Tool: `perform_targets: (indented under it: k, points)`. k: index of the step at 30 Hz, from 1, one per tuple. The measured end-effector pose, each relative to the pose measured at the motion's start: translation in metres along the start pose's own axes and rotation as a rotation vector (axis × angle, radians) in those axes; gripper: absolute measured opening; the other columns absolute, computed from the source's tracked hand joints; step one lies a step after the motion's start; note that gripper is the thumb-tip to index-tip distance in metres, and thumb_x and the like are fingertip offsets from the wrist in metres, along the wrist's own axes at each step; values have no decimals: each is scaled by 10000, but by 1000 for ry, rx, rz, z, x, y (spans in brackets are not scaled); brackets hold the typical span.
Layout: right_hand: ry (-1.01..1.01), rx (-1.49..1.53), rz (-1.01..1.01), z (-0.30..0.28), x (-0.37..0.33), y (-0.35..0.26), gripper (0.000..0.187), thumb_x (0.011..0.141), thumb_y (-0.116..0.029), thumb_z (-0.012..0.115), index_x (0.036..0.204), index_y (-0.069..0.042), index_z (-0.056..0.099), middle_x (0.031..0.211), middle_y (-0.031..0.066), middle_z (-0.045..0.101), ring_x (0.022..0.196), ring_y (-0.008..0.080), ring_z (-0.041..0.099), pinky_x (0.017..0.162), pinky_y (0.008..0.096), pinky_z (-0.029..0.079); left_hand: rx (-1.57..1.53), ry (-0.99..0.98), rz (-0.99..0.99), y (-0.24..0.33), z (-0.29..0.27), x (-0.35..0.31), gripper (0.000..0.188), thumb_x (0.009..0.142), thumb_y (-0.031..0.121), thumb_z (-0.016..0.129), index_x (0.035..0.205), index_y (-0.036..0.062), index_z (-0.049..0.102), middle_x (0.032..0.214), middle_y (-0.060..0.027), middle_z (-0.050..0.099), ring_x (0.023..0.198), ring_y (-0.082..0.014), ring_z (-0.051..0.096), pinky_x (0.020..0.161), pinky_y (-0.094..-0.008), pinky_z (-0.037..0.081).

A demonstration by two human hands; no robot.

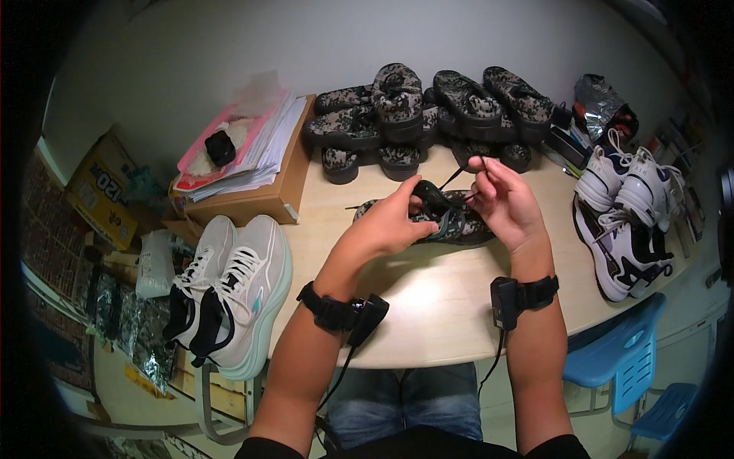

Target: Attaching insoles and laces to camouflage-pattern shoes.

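Observation:
A camouflage shoe (pixel 472 230) lies sideways on the table in front of me. My left hand (pixel 388 220) grips its upper around the dark opening, thumb on the near side and fingers on the far side. A black shoelace (pixel 453 177) runs up from the shoe to my right hand (pixel 506 205), whose thumb and forefinger pinch it above the shoe. The other fingers of that hand are curled, and part of the lace passes in front of them. My left hand hides part of the shoe.
Behind stands a pile of camouflage shoes (pixel 344 126). At left are a cardboard box (pixel 287 195) under papers and a pair of grey-white sneakers (pixel 248 298). White sneakers (pixel 612 252) crowd the right edge, above a blue chair (pixel 627 359). Cables hang from my black wrist straps (pixel 336 314).

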State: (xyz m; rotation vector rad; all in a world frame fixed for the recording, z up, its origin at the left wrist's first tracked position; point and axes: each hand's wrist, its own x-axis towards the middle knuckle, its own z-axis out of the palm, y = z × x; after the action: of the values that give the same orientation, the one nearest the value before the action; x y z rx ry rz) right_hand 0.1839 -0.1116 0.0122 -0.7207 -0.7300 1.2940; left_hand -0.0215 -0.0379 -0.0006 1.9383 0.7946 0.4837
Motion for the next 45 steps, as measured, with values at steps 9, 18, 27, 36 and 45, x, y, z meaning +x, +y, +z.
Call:
perform_targets:
  k: [9,18,27,36,45]
  points:
    - [180,366,-304,-31,5,-13,166,916,-166,600,1062,-87,586,731,-41,555,560,55,411,620,225,404,52,-19,-10,7,-1,0,878,779,185,740,1459,16,211,1207,-213,551,965,-197,579,834,-304,487]
    - [340,129,-329,-35,3,-16,168,926,-144,571,1058,-46,605,786,16,603,580,63,445,616,227,423,56,-17,-4,5,-1,-1,874,780,177,737,1459,12,212,1204,-219,557,976,-201,577,843,-310,482]
    - [579,-920,-188,-36,9,-8,244,841,-145,626,986,48,661,826,81,672,696,129,604,639,237,475,59,-11,24,2,1,0,856,788,187,731,1453,7,223,1200,-228,559,992,-212,581,854,-309,480]
    - [-87,-1026,-6,9,-4,6,177,864,-121,612,984,2,652,707,7,592,629,76,521,552,225,424,25,55,89,-8,4,2,613,882,203,633,1382,9,337,1102,-160,608,929,-178,574,791,-286,475]
    - [-89,-1116,-114,8,-2,11,161,810,-33,636,966,8,635,677,3,567,607,74,492,556,243,413,84,27,85,-6,9,7,272,923,240,517,919,-23,584,727,-155,609,662,-256,574,663,-355,459]
